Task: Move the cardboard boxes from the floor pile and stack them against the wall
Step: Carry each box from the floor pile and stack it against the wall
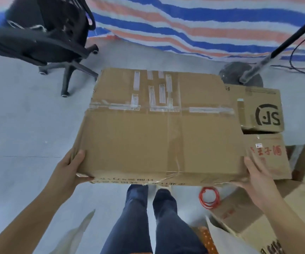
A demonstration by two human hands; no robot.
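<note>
Behind held box (159,129), SF box (261,109) half hidden

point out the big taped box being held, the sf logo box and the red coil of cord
big taped box (159,136), head view, middle of its top face
sf logo box (258,105), head view, top face beside the logo
red coil of cord (201,198), head view, left edge of the loop

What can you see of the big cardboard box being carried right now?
The large cardboard box is plain brown, worn and creased, held roughly level in front of the person, top face up. Its top flaps are closed, with clear tape along the seam and many short white tape strips. Upside-down dark print runs along its near side. The left hand grips its near left corner and the right hand its near right corner. It hides part of the SF-marked box beyond it.
</note>
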